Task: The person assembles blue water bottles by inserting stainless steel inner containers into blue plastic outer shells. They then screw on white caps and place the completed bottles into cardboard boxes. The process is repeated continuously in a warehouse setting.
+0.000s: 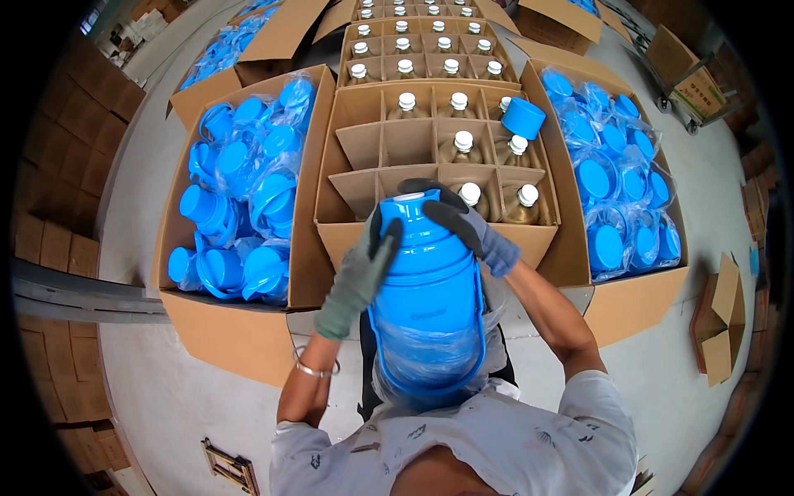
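Flask: a blue flask shell (428, 289) wrapped in clear plastic is held upright against the person's chest, just in front of the divided box.
Left hand: the grey-gloved left hand (364, 269) is closed on the shell's left shoulder, fingers up toward the neck.
Right hand: the gloved right hand (467, 223) clasps the top from the right, dark fingertips over the rim.
Divided box: an open cardboard box (438, 149) with a grid of cells; several hold bottles with white stoppers (463, 142), the left cells bare.
Loose cap: a blue cap (523, 117) sits on the grid's right side.
Left box: a carton (240, 186) of bagged blue shells.
Right box: a carton (616, 178) of bagged blue lids.
Far right: small folded cartons (721, 318) on the floor.
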The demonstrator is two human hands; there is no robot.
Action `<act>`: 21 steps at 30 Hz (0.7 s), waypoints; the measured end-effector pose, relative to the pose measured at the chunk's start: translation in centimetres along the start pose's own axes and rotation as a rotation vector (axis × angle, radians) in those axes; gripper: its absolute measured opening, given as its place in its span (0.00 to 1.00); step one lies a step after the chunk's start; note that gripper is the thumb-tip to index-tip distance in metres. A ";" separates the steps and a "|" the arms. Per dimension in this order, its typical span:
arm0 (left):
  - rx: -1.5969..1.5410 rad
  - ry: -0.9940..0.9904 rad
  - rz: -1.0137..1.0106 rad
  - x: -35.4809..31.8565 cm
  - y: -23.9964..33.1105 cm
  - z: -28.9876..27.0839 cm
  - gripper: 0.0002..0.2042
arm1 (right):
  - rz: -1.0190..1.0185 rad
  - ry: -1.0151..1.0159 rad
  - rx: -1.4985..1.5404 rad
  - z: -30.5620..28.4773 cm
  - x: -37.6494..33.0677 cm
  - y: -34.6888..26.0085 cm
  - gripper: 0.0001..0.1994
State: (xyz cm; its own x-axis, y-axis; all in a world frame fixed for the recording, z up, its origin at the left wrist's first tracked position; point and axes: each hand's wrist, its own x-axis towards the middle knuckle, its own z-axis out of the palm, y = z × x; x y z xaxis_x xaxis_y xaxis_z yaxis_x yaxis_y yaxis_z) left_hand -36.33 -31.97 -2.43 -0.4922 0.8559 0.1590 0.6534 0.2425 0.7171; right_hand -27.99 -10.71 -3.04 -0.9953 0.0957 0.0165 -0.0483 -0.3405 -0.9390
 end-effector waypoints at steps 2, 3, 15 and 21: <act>0.061 -0.008 -0.224 0.7 5.9 -0.8 0.28 | -0.036 -0.177 0.390 -0.1 0.6 1.0 0.29; 0.167 -0.030 -0.163 0.4 5.4 -0.9 0.28 | 0.001 -0.177 0.420 -0.2 0.7 1.6 0.30; -1.110 0.146 -0.337 -3.3 -1.8 4.5 0.23 | -0.522 -0.090 -0.662 8.1 -8.8 -14.2 0.43; -1.391 0.057 -0.467 -5.2 1.9 6.8 0.21 | -0.718 -0.425 -0.656 7.9 -7.2 -16.8 0.40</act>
State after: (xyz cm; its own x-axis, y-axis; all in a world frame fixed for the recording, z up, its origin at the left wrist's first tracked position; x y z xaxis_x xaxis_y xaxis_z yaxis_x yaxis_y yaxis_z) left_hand -28.63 -32.81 -6.47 -0.5413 0.7984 -0.2638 -0.6205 -0.1676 0.7661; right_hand -20.64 -13.07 15.28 -0.7054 -0.3037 0.6405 -0.7077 0.2500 -0.6609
